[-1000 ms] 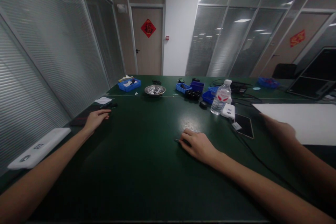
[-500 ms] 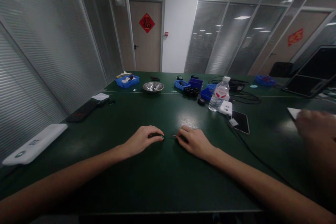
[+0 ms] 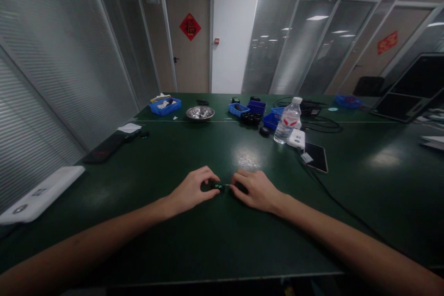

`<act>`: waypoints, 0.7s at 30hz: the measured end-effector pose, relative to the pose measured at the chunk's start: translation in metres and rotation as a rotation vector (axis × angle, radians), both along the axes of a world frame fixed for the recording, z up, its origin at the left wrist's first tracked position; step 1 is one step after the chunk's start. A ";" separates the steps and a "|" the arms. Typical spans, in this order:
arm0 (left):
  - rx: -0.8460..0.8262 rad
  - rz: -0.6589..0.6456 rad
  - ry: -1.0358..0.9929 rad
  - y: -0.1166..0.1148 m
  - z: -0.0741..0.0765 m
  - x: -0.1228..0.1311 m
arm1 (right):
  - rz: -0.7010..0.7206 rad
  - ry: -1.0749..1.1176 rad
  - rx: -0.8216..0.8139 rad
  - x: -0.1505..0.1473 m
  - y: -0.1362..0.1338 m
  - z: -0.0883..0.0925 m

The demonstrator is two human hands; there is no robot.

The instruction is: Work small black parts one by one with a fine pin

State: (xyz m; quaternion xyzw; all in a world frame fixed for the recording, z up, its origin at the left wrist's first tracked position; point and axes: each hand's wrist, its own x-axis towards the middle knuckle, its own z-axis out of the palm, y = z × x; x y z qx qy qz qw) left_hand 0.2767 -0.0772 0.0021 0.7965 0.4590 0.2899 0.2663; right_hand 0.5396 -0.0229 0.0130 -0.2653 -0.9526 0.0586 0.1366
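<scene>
Low over the green table [image 3: 208, 245], my left hand [image 3: 192, 190] pinches a small dark piece with green on it [image 3: 218, 187] between thumb and fingers. My right hand [image 3: 257, 190] is closed on a thin metal tool [image 3: 227, 185], whose slim shaft points left. The rest of this tool is hidden in the hand. The shaft's tip meets or nearly meets the dark piece; whether they touch I cannot tell.
Ahead stand a metal bowl [image 3: 200, 113], a blue tray [image 3: 165, 107] and several blue bins [image 3: 238, 110]. A water bottle [image 3: 288, 121], a white power bank [image 3: 296, 139] and a phone [image 3: 316, 157] lie right. A long white device [image 3: 41, 194] is left.
My hands have come closer together, and the tool's shaft now reaches the dark piece. Another person's blurred hand at the right has gone out of view. The view has shifted slightly.
</scene>
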 end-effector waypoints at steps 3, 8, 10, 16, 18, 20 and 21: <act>0.006 -0.022 -0.004 -0.001 0.002 0.000 | 0.027 -0.018 0.001 0.001 -0.001 0.000; -0.003 -0.038 0.011 -0.001 0.004 0.001 | 0.044 -0.027 0.023 0.000 -0.001 -0.002; -0.008 -0.043 0.009 -0.001 0.004 0.001 | 0.042 -0.026 0.026 0.000 -0.001 -0.003; -0.017 -0.055 0.025 -0.003 0.006 0.000 | 0.036 -0.043 0.009 -0.001 -0.002 -0.002; -0.013 -0.060 0.028 -0.003 0.007 0.000 | 0.040 -0.039 0.003 -0.001 -0.002 -0.002; -0.002 -0.069 0.023 -0.003 0.007 0.001 | 0.044 -0.032 0.003 -0.001 -0.003 -0.002; 0.007 -0.075 0.017 -0.003 0.007 0.001 | 0.047 -0.030 0.006 -0.002 -0.003 -0.002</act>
